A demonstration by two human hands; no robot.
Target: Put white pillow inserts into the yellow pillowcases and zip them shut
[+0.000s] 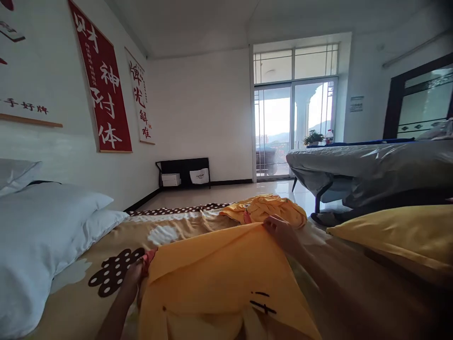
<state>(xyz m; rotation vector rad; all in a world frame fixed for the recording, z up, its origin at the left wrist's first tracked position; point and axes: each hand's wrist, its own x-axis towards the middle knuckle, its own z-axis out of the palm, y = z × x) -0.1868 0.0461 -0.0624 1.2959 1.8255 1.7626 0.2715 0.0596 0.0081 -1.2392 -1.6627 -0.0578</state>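
Flower-patterned sheet (130,236), spread below the hands; orange cloth (219,269), black-marked, lying at six o'clock; white pillows (46,226), nine o'clock; yellow pillow (399,231), three o'clock; bunched orange fabric (278,210), one o'clock from the cloth; left hand (133,276), gripping the cloth's ten o'clock corner; right hand (279,230), pinching its one o'clock corner.

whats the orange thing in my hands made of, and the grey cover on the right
The orange thing looks like thin, matte cloth, perhaps cotton or a blend: soft creases, little shine. The grey cover seems glossy plastic sheeting, judging by its highlights and crinkles.
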